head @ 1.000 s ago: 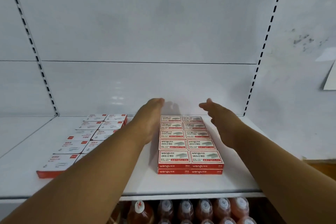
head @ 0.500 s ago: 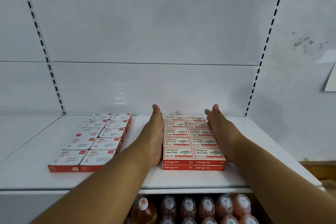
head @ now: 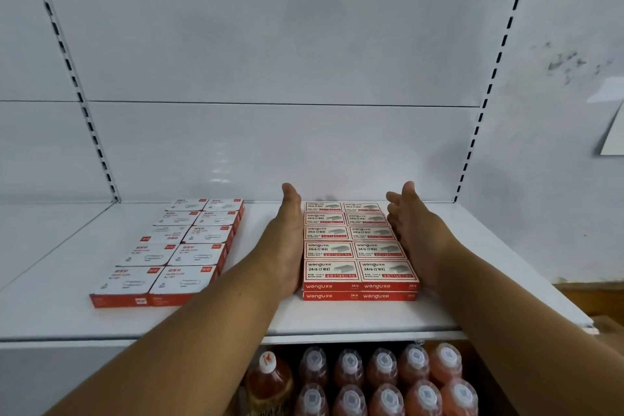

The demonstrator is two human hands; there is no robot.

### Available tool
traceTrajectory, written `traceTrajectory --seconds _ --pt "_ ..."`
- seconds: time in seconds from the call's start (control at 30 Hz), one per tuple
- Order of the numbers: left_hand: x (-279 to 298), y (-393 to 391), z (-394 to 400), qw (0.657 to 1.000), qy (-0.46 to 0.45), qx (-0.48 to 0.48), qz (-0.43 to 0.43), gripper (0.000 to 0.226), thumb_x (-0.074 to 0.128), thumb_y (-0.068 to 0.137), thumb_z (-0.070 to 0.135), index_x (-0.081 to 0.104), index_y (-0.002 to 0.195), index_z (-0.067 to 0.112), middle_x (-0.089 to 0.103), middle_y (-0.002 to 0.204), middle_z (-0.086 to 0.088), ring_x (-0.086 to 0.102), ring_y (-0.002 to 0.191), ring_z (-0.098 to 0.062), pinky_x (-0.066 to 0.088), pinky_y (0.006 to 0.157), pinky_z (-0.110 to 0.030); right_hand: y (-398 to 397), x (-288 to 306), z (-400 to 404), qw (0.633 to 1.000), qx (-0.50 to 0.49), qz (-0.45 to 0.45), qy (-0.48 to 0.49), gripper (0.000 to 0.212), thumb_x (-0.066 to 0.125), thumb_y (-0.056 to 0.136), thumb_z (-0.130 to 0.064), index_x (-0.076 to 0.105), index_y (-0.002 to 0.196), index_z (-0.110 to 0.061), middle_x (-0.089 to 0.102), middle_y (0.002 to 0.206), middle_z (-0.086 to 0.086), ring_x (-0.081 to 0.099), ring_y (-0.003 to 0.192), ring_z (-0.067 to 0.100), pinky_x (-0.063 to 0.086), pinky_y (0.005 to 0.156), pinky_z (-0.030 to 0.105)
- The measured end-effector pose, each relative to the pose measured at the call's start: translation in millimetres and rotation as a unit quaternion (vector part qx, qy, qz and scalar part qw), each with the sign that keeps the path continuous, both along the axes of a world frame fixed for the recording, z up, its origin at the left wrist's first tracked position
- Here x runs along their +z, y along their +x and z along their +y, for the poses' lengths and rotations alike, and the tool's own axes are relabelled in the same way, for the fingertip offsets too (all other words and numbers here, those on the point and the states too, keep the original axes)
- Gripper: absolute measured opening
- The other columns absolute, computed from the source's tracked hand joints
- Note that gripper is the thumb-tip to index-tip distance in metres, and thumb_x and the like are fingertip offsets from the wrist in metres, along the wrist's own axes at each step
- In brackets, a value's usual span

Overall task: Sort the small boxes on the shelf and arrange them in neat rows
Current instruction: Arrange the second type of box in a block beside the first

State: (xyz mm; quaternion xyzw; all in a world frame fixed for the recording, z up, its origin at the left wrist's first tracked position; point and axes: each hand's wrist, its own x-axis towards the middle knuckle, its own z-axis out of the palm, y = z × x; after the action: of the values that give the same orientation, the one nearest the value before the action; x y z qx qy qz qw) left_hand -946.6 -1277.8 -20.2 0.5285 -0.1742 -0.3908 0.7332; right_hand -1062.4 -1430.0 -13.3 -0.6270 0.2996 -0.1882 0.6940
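A block of red and cream staple boxes [head: 358, 246] lies on the white shelf [head: 337, 317], two columns wide and two layers high. My left hand [head: 287, 240] lies flat along the block's left side with straight fingers. My right hand [head: 415, 233] presses flat against its right side, fingers straight toward the back panel. A second group of red and white paper clip boxes [head: 179, 250] sits in two columns further left, untouched.
The shelf's white back panel [head: 270, 152] stands just behind the boxes, with slotted uprights [head: 472, 145] at either side. Orange drink bottles [head: 364, 378] fill the shelf below. A brown carton edge [head: 594, 300] shows at lower right.
Both hands dropped from above the staple boxes and closed in flat against the block's two sides. The view shifted slightly left, showing more of the paper clip boxes.
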Motion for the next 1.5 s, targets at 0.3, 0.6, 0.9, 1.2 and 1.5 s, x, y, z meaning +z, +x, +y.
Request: traceTrajectory --seconds 0.3,0.6,0.9,1.2,1.5 --pt "-6 -1 -4 1.000 -0.015 -0.001 0.004 0.065 0.019 0.082 0.079 0.069 0.051 0.051 0.069 0.061 0.021 0.072 0.061 -0.009 0.057 0.056 -0.031 -2 -13 -10 0.995 -0.006 -0.069 -0.066 0.077 0.019 0.093 -0.071 0.037 0.148 -0.020 0.032 0.156 0.009 0.039 0.137 0.027 0.032 0.112 0.047" --pt "-7 -1 -4 1.000 -0.022 0.006 0.007 0.067 0.019 0.086 0.077 0.068 0.049 0.049 0.068 0.058 0.020 0.071 0.058 -0.008 0.056 0.053 -0.029 -4 -10 -4 0.994 0.013 -0.036 -0.098 0.075 0.016 0.092 -0.071 0.039 0.147 -0.025 0.040 0.152 0.000 0.042 0.136 0.023 0.032 0.113 0.046" --pt "-2 -4 -1 1.000 -0.015 -0.012 -0.023 0.055 0.026 0.070 0.082 0.068 0.051 0.052 0.067 0.059 0.024 0.070 0.058 -0.003 0.055 0.051 -0.025 -8 -5 0 0.989 0.024 -0.033 -0.141 0.073 0.016 0.092 -0.071 0.031 0.150 -0.030 0.029 0.158 -0.004 0.025 0.145 0.017 0.018 0.115 0.038" --pt "-2 -4 2 0.999 0.011 -0.022 -0.034 0.047 0.033 0.060 0.083 0.068 0.052 0.052 0.068 0.060 0.022 0.071 0.060 -0.006 0.056 0.055 -0.028 -11 -1 8 0.989 0.031 -0.025 -0.140 0.100 0.025 0.065 -0.087 0.033 0.149 -0.034 0.032 0.156 -0.010 0.028 0.143 0.011 0.020 0.111 0.031" --pt "11 6 -5 0.999 0.008 0.037 -0.002 0.057 0.022 0.089 0.075 0.060 0.086 0.032 0.068 0.054 0.010 0.067 0.045 -0.008 0.051 0.037 -0.026 0 15 1 0.998 0.063 -0.007 -0.015 0.073 0.017 0.089 -0.076 0.023 0.152 -0.038 0.020 0.160 -0.006 0.051 0.126 0.014 0.051 0.059 0.019"
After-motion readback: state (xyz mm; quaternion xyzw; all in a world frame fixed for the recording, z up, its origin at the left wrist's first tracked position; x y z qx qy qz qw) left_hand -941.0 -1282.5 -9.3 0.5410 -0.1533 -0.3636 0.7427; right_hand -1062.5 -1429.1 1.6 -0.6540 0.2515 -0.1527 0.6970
